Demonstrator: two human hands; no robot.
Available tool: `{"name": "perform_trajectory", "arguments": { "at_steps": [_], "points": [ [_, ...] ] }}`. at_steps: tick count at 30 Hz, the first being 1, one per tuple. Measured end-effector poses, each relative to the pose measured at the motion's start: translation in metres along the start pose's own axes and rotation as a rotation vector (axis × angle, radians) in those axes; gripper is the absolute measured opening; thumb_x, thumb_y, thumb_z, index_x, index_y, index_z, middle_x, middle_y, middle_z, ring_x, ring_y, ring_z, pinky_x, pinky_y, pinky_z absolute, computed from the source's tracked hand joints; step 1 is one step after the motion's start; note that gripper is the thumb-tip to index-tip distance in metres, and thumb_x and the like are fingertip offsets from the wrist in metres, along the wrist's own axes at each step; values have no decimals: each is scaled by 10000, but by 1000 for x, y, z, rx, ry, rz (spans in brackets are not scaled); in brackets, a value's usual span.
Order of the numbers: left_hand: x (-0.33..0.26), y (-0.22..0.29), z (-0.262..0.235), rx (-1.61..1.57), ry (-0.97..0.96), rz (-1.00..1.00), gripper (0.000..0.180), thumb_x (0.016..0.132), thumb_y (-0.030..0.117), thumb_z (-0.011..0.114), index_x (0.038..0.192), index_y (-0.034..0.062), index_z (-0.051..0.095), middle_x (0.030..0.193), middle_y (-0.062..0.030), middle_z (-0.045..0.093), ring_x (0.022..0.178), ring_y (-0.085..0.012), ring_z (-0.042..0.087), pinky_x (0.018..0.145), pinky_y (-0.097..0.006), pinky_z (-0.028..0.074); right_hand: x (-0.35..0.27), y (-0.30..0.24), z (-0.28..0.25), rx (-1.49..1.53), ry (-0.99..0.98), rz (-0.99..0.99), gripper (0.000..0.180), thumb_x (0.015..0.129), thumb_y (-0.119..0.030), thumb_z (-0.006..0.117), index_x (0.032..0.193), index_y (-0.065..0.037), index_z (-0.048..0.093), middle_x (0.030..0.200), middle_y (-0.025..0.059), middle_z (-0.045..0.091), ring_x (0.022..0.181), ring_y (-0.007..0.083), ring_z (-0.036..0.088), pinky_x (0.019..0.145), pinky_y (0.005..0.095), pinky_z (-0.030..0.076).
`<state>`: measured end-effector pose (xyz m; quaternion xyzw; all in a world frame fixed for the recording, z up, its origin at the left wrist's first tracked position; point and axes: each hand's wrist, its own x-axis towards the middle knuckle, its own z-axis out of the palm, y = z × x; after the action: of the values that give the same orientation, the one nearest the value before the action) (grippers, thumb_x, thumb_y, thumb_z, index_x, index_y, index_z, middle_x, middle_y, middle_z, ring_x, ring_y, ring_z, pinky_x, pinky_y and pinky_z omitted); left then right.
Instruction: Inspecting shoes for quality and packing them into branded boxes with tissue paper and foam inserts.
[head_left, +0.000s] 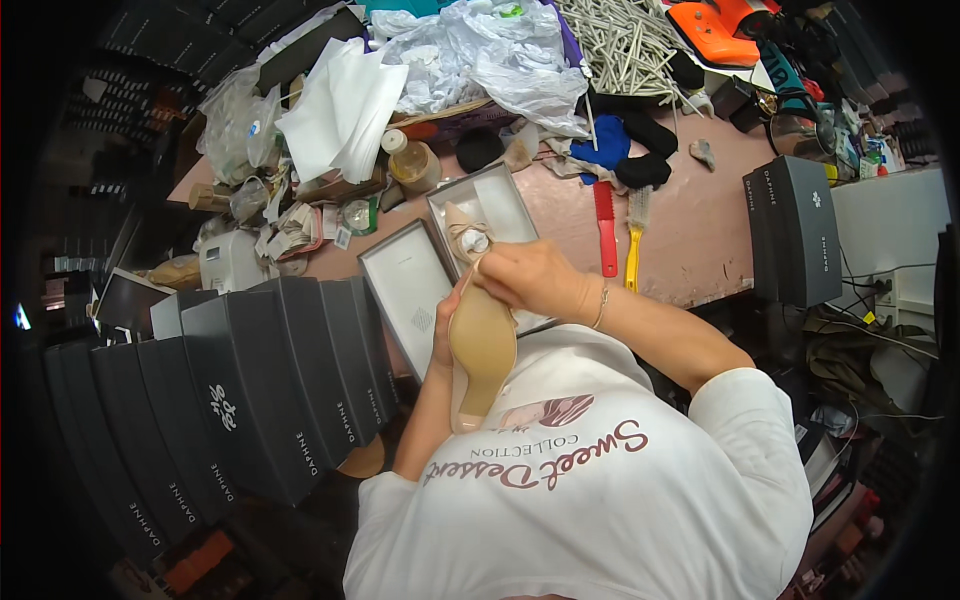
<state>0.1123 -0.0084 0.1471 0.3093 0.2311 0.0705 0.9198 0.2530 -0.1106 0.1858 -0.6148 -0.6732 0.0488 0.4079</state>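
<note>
A shoe with a tan sole (pixel 483 345) is held up in front of my shirt, its underside showing. My left hand (pixel 442 338) wraps round its left side, with most of the fingers hidden behind it. At the shoe's upper end my right hand (pixel 530 272) is closed, fingers bent against the edge; whether it pinches anything besides the shoe is hidden. Just beyond my hands, a beige pointed shoe (pixel 462 222) with white stuffing lies in a grey-rimmed shoebox (pixel 507 195). Left of that rests a second open box part (pixel 400 272), white inside.
Dark shoeboxes (pixel 250 390) stand in a row at left; more (pixel 790 235) sit at right. Beyond lie a red brush (pixel 606 230), a yellow-handled brush (pixel 635 240), a capped bottle (pixel 414 166), white sheets (pixel 340 115), plastic bags (pixel 470 55) and many pale sticks (pixel 630 45).
</note>
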Motion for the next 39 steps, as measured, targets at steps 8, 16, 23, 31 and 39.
{"name": "perform_trajectory", "arguments": {
  "at_steps": [8, 16, 23, 31, 39],
  "points": [
    [1, 10, -3, -3, 3, 15, 736, 881, 466, 425, 1464, 53, 245, 1324, -117, 468, 1133, -215, 538, 974, -351, 437, 16, -2, 11, 32, 64, 13, 98, 795, -159, 603, 792, -97, 527, 656, 50, 526, 579, 257, 601, 463, 349, 467],
    [7, 27, -14, 164, -59, 125, 728, 880, 486, 445, 1452, 73, 271, 1094, -162, 581, 897, -254, 639, 755, -355, 542, 26, 66, 42, 193, 23, 469, 213, 837, -219, 624, 878, -21, 556, 765, 118, 613, 677, 337, 605, 664, 401, 513],
    [34, 91, -86, 1349, 515, 575, 664, 961, 371, 493, 1462, 23, 230, 1284, -193, 524, 1202, -285, 501, 1001, -329, 399, -11, 70, 77, -3, -853, 894, 287, 808, -254, 650, 949, -5, 665, 933, 239, 657, 887, 377, 640, 805, 444, 493],
    [47, 52, -101, -7, 212, 122, 738, 955, 555, 389, 1387, -43, 352, 1346, -168, 483, 1246, -259, 471, 1059, -385, 348, -16, 71, 8, 1158, -671, 840, 190, 901, -175, 618, 984, -7, 652, 952, 24, 665, 869, 86, 601, 739, 254, 483],
    [44, 43, -19, -473, -278, 162, 702, 904, 548, 411, 1427, 93, 301, 1140, -176, 532, 934, -312, 572, 745, -450, 508, -33, 30, 38, 1487, -519, 941, 252, 910, -173, 623, 1124, -42, 608, 875, -17, 606, 757, 26, 510, 661, 195, 420]
  ]
}}
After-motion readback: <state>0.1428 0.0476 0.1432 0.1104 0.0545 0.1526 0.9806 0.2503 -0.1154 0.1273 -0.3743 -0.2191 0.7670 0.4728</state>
